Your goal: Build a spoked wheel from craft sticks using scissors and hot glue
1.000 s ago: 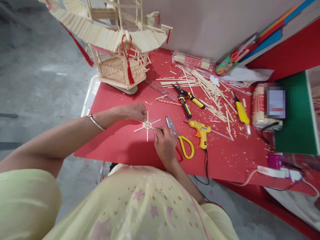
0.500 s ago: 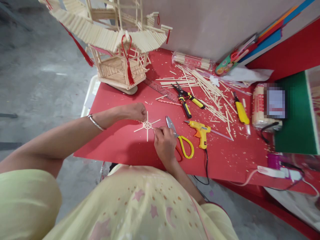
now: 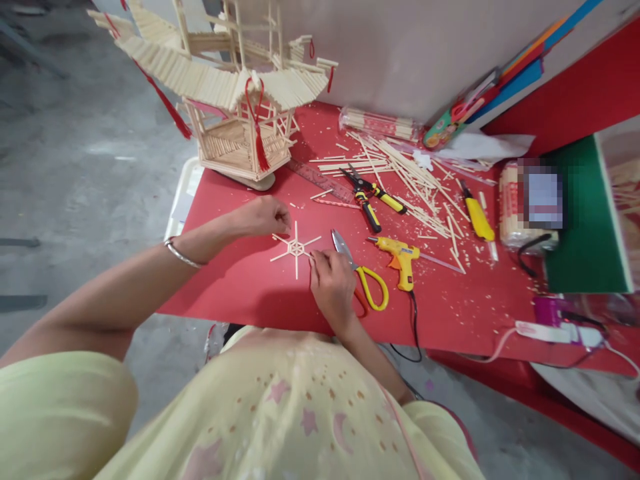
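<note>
A small star of thin wooden sticks (image 3: 296, 248) with a hexagon hub lies flat on the red tabletop (image 3: 250, 287). My left hand (image 3: 263, 217) is curled, its fingertips pressing on the star's upper-left spoke. My right hand (image 3: 333, 283) is closed in a pinch at the star's right side, just below the right spoke. Yellow-handled scissors (image 3: 371, 288) lie against the right hand's far side.
A stick pavilion model (image 3: 235, 100) with red tassels stands at the back left. A yellow glue gun (image 3: 400, 257), pliers (image 3: 369, 198), a ruler (image 3: 320, 180), a yellow knife (image 3: 477, 217) and loose sticks (image 3: 415, 177) lie to the right. A green board (image 3: 580, 220) sits far right.
The view has shifted slightly. My left hand has drawn back a little to the left on the star. My right hand keeps its pinch in the same place.
</note>
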Demonstrator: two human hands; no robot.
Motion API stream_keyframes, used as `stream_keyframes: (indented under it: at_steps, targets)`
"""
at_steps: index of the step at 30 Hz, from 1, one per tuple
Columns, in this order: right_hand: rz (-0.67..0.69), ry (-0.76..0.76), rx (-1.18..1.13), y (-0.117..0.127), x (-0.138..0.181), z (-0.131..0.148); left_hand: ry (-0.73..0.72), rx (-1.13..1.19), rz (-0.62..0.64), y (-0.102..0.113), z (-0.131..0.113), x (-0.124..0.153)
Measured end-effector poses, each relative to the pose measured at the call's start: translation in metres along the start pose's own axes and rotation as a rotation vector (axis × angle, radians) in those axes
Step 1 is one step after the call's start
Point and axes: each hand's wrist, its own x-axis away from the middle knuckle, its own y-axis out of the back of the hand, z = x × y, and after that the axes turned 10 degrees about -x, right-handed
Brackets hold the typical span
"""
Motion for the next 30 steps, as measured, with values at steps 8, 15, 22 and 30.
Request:
stream_keyframes:
  at_steps: [8, 15, 22, 30]
  targets:
    - [-0.074, -0.021, -0.008, 0.019, 0.025, -0.003, 0.043, -0.036, -0.358, -0.019, 0.013, 0.048]
    - [-0.033, 0.020, -0.018, 0.011, 0.040, 0.013, 0.218, -0.298, -0.596, -0.064, 0.029, 0.069]
    - [0.032, 0.041, -0.015, 0.007, 0.043, 0.022, 0.274, -0.443, -0.665, -0.084, 0.019, 0.061]
    - [0.075, -0.034, 0.035, 0.008, 0.022, 0.026, 0.290, -0.350, -0.652, -0.084, 0.019, 0.054]
